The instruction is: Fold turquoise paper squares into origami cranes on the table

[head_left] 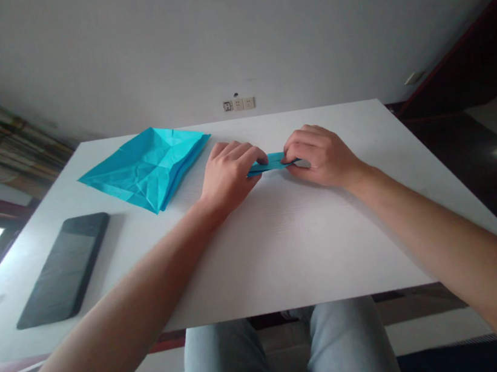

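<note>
A narrow folded strip of blue paper (274, 161) spans the gap between my two hands, just above or on the white table. My left hand (236, 168) pinches its left end between thumb and fingers. At the right end, my right hand (313, 154) grips it the same way, fingers curled over the top and thumb below. Both ends of the folded paper are partly covered by my fingers. To the left of my left hand lies a larger creased sheet of blue paper (145, 166), loosely folded with layered edges on its right side.
A dark smartphone (64, 268) lies on the table's left side. The white table (312, 251) ends at a grey wall with sockets (239, 104) low down. My legs in jeans (225, 360) are below the front edge. A patterned curtain (2, 121) hangs at the left.
</note>
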Demonstrator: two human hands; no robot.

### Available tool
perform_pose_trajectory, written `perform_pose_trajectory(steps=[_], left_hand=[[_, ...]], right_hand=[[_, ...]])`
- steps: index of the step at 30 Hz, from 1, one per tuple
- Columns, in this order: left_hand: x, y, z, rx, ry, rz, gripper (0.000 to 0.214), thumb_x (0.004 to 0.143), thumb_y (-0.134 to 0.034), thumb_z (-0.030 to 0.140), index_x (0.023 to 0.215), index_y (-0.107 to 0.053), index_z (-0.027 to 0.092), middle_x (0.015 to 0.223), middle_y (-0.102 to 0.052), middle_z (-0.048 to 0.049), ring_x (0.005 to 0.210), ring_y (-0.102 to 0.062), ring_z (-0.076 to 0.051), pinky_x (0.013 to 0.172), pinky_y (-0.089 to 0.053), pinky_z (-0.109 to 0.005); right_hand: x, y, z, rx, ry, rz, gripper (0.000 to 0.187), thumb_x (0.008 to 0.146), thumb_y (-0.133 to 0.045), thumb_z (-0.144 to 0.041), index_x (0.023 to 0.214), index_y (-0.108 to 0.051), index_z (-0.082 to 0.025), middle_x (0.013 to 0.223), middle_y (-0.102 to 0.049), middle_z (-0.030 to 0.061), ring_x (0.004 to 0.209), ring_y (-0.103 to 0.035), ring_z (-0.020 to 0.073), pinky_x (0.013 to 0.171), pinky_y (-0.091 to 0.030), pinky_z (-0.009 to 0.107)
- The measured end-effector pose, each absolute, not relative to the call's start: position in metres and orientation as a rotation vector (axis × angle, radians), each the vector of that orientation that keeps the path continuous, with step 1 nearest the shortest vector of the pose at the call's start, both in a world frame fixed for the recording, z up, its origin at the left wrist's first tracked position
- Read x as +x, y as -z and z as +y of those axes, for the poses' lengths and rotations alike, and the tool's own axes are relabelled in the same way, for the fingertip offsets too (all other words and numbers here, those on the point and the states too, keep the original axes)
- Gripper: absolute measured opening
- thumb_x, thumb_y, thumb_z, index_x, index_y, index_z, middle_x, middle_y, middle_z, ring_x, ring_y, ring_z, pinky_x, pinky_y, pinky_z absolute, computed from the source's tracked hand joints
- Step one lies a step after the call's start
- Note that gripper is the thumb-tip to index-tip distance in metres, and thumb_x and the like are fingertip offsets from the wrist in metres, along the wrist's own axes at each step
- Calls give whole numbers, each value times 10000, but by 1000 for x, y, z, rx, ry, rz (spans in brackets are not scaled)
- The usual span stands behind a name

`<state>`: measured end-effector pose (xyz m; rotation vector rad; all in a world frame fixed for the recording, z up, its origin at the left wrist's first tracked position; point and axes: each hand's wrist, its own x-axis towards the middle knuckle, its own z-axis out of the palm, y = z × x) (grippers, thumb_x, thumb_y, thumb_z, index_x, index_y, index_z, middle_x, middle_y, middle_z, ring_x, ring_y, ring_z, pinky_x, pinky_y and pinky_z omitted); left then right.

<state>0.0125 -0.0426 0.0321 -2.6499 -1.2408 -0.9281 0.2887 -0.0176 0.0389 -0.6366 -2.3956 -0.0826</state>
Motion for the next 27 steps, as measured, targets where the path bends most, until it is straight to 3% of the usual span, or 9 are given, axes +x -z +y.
perform_pose_trajectory(steps=[6, 11, 13, 15, 18, 21, 27], left_hand=[[13, -32, -41, -2858, 747, -1230, 252, 968, -705, 188, 1191, -804, 249, 1167, -849, -76, 1101, -782, -302, 1072, -497, -477], [13, -34, -47, -2990, 723, -1130, 439, 940, -819, 466, 1324, -803, 254, 1275, -845, -88, 1206, -789, -345, 1185, -487, -532], [13, -34, -47, -3016, 719, -1067, 382, 982, -784, 455, 1306, -811, 256, 1286, -848, -84, 1219, -794, -331, 1195, -492, -524], [12, -33, -45, -3028, 722, -1016, 258, 1017, -721, 341, 1238, -828, 260, 1241, -864, -69, 1180, -812, -296, 1170, -518, -488], [11, -31, -42, -3055, 741, -961, 259, 1009, -669, 211, 1191, -843, 272, 1203, -888, -51, 1142, -836, -260, 1164, -552, -450], [10, -31, -42, -3090, 783, -922, 218, 1022, -714, 279, 1188, -855, 283, 1237, -901, -51, 1150, -855, -271, 1187, -579, -462], [10, -29, -43, -3168, 790, -977, 198, 1046, -762, 444, 1135, -861, 297, 1273, -898, -71, 1190, -864, -294, 1053, -648, -414]], right_hand=[[290, -34, -15, -682, 55, -2535, 125, 907, -735, -148, 910, -677, -259, 988, -764, 63, 907, -630, 274, 818, -397, 417], [294, -32, -14, -648, -123, -2567, 85, 961, -705, -180, 923, -687, -254, 952, -749, 44, 876, -648, 244, 836, -432, 383], [296, -32, -14, -639, -208, -2572, 75, 1004, -721, -242, 931, -704, -252, 934, -732, 38, 855, -643, 230, 833, -448, 373], [298, -32, -15, -636, -291, -2569, 117, 1010, -779, -330, 945, -729, -247, 934, -723, 35, 835, -639, 217, 804, -458, 360], [300, -32, -16, -630, -404, -2542, 197, 968, -870, -420, 1001, -780, -247, 967, -742, 35, 837, -655, 207, 778, -479, 346], [302, -31, -16, -613, -483, -2504, 187, 936, -899, -410, 1017, -822, -260, 991, -769, 33, 847, -685, 206, 790, -512, 345], [303, -32, -19, -657, -587, -2475, 149, 926, -912, -422, 937, -862, -282, 1013, -783, 40, 865, -715, 215, 812, -560, 365]])
